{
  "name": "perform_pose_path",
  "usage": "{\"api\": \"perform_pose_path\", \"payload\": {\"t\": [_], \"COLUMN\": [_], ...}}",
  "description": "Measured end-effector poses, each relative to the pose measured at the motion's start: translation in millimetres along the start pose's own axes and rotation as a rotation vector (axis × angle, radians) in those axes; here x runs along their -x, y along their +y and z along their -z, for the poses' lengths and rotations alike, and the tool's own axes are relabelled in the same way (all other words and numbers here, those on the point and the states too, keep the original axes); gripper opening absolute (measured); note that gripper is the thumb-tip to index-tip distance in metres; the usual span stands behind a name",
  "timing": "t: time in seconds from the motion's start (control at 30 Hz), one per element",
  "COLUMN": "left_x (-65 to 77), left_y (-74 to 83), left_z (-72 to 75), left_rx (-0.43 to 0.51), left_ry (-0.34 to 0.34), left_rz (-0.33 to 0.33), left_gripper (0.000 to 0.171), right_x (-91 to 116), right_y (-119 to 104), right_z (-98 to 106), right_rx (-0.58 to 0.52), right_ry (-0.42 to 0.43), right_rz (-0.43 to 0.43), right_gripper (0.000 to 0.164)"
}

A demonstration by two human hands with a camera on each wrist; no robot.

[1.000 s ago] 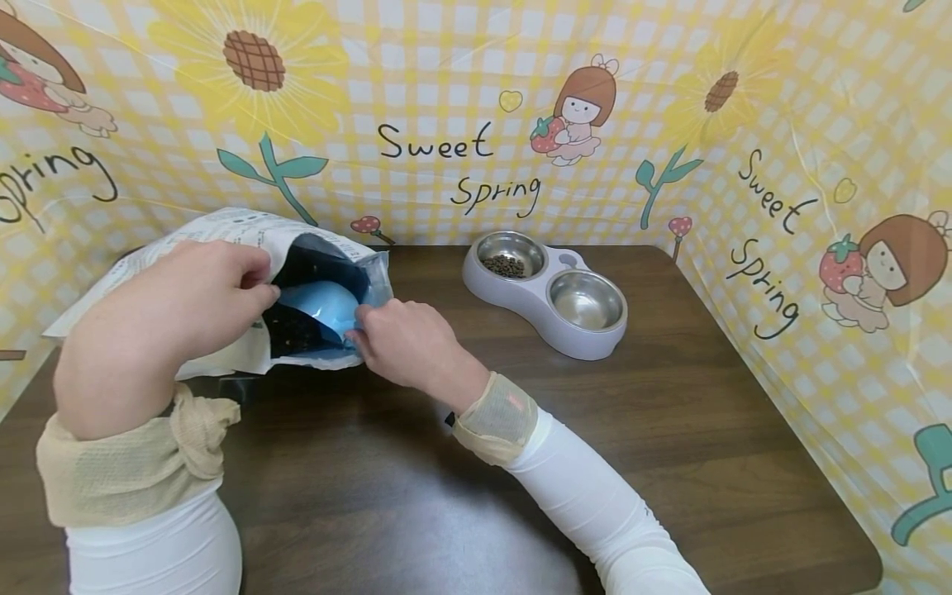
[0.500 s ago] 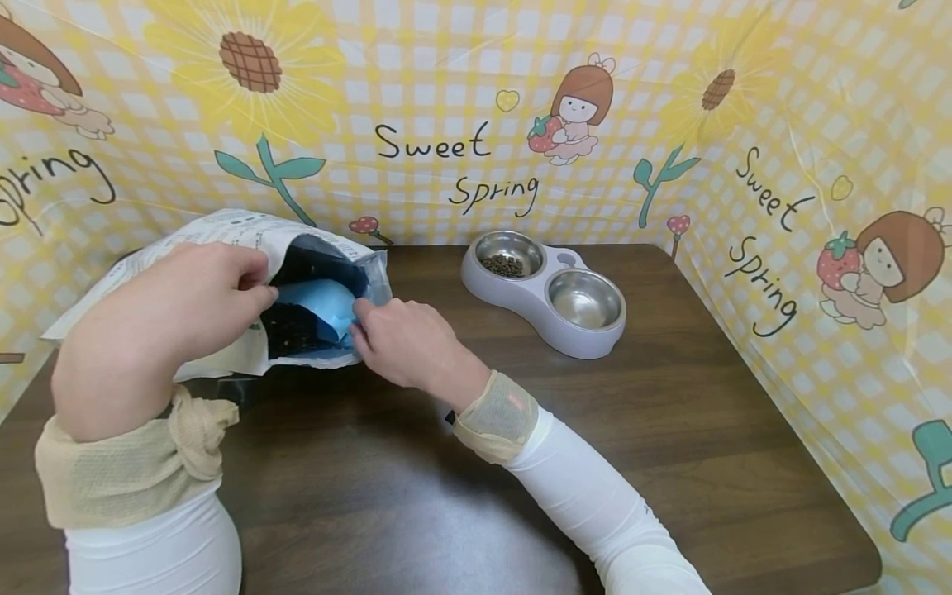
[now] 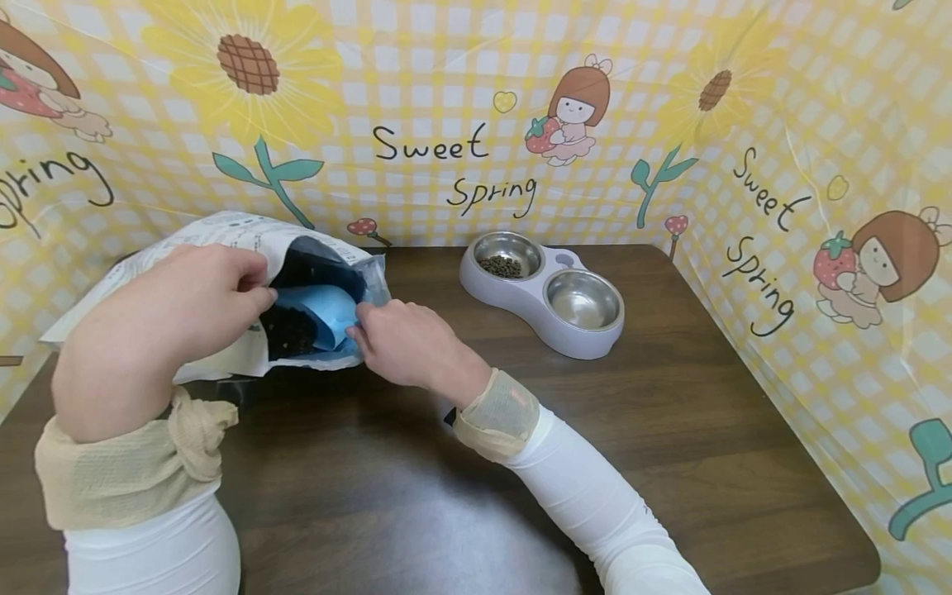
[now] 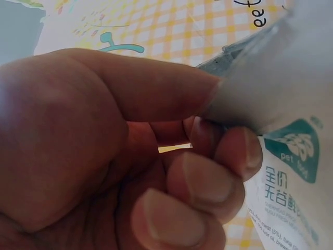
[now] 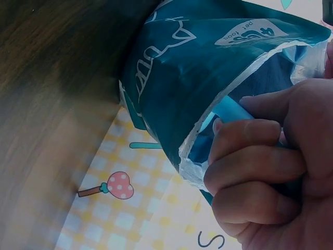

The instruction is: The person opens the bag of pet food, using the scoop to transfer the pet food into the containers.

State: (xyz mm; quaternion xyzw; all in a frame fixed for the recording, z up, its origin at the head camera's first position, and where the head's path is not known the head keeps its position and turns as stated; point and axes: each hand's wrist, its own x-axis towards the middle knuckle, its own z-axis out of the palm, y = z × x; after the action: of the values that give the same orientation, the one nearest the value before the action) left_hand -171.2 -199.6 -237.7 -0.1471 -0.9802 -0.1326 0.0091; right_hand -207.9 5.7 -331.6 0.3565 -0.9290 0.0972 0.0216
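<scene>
Blue scoop [image 3: 326, 308], handle [image 5: 233, 110] in right fingers [image 5: 255, 162]

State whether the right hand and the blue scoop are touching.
Touching. The right wrist view shows the right hand gripping the handle of the blue scoop, fingers curled round it, at the bag's open mouth.

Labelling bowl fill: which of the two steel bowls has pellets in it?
The left, farther bowl in the lilac holder: brown pellets lie in it, whereas the right, nearer bowl shows only bare metal.
</scene>
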Motion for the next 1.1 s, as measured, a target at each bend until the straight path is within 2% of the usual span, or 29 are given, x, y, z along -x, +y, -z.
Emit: {"api": "perform_pose_path", "payload": {"t": [0.4, 0.8, 0.93, 1.1], "left_x": [-0.9, -1.6, -1.7, -1.8], "left_y": [0.2, 1.5, 1.4, 1.0], "left_z": [-0.6, -1.3, -1.2, -1.4], "left_rx": [0.01, 0.0, -0.002, 0.009], "left_ry": [-0.023, -0.007, -0.006, -0.024], "left_rz": [0.005, -0.014, -0.018, -0.013], "left_gripper": [0.029, 0.03, 0.03, 0.03], "right_x": [-0.7, 0.3, -1.3, -3.9], "right_y": [0.5, -2.3, -2.1, 1.6], "right_z": [1.5, -5.9, -7.5, -4.0], "right_rx": [-0.039, -0.001, -0.046, -0.152], "right_ry": [-0.027, 0.013, -0.008, -0.078], "right_rz": [-0.02, 0.007, -0.003, -0.055], "right_gripper": [0.03, 0.029, 0.029, 0.032]}}
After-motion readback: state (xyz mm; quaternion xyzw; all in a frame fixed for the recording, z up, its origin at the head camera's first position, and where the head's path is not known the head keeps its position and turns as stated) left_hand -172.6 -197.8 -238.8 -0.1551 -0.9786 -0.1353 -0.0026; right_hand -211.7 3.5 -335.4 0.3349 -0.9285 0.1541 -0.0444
